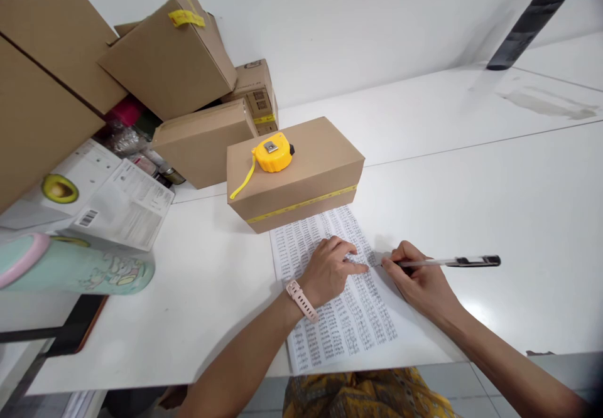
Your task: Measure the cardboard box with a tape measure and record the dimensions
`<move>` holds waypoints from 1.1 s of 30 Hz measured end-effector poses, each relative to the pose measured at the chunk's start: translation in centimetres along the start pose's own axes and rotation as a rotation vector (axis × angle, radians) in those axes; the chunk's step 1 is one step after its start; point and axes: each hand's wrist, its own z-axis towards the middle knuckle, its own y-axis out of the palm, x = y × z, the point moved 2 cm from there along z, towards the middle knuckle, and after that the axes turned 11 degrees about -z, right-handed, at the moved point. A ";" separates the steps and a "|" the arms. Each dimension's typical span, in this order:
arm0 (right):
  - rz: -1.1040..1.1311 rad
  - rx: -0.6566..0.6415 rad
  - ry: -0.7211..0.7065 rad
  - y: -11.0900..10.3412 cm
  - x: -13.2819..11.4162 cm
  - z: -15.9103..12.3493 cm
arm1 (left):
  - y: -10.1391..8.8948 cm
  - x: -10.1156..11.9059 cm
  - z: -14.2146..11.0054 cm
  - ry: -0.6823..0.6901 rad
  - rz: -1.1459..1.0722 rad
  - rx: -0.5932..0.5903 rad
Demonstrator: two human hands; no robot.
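Note:
A sheet of paper covered in columns of small handwriting lies on the white table, its top edge against a cardboard box. My left hand, with a pink strap at the wrist, rests on the sheet, fingers spread and the index finger reaching right. In my right hand is a pen, its tip near the sheet's right side and its black-capped end pointing right. Whether the tip touches the paper I cannot tell. On top of the box sits a yellow tape measure with a short length of tape out.
Several cardboard boxes are stacked at the back left. Nearer are a white package with an avocado picture and a mint green bottle with a pink ring. A dark bottle stands at the back right by the wall.

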 end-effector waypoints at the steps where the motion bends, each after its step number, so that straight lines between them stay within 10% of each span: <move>1: 0.003 -0.003 0.004 0.0 0.0 0.0 | 0.0 0.0 0.0 -0.004 0.001 -0.006; 22: 0.034 0.001 0.028 0.2 0.9 -0.3 | 0.0 0.1 -0.1 0.014 0.000 0.027; 33: 0.192 -0.119 0.029 -1.4 0.1 1.3 | -0.5 1.1 -0.1 0.085 0.020 -0.151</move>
